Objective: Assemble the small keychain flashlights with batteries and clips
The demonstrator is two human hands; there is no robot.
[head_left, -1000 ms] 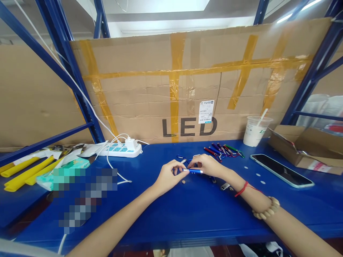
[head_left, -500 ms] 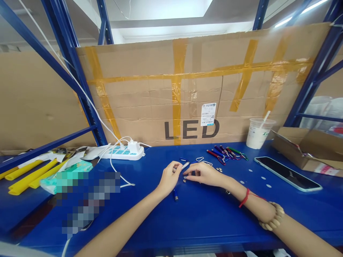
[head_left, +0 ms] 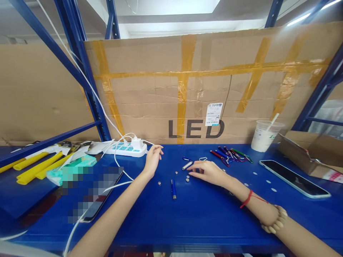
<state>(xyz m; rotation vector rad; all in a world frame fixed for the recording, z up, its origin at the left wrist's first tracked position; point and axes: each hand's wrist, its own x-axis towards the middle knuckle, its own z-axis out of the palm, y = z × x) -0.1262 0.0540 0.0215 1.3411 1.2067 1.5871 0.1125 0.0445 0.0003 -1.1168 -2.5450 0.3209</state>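
My left hand (head_left: 153, 159) is raised over the table near the power strip, its fingers loosely apart with nothing in them. My right hand (head_left: 205, 172) hovers low over the table, thumb and forefinger apart. Close to its fingertips lies a short silver tube (head_left: 187, 165); whether they touch it I cannot tell. Just below are small round button cells (head_left: 187, 180), and single cells (head_left: 159, 183) lie further left. A blue metal tube (head_left: 173, 190) rests nearer to me. Behind the silver tube are a blue carabiner (head_left: 187, 158) and a silver carabiner (head_left: 203, 159).
Several coloured keychain torches (head_left: 230, 154) lie in a bunch at back right. Around them are a drink cup (head_left: 264, 137), an open cardboard box (head_left: 305, 153), a phone (head_left: 293, 178) and white discs (head_left: 268, 182). A power strip (head_left: 131, 149) and cables stand left.
My left hand has let go of the silver tube and moved left and up. The tube now lies by my right fingertips. The blue tube and loose cells have come into fuller view.
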